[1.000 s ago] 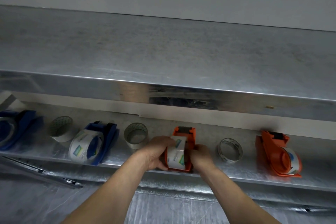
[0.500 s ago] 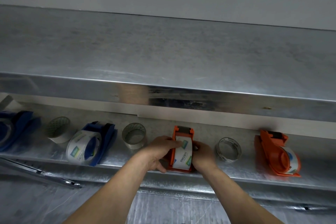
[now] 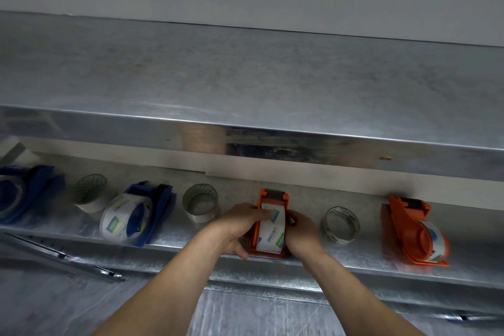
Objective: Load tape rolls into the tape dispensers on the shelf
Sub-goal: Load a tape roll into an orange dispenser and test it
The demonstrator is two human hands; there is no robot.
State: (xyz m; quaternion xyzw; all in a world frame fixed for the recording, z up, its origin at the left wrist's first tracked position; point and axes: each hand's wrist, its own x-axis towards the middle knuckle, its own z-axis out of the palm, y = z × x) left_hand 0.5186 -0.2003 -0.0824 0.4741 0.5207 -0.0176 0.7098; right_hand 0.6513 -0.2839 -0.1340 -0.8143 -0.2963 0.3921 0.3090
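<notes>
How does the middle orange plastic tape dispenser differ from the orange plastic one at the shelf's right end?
Pose: the middle orange plastic dispenser stands with its white printed tape band facing the camera; the right orange plastic dispenser lies on its side, showing its round hub.
Contact: the left hand and right hand grip the middle one; nothing touches the right one.
Both carry white printed tape and sit on the lower metal shelf.

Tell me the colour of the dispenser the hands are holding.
The dispenser is orange, clearest in the head view.
</notes>
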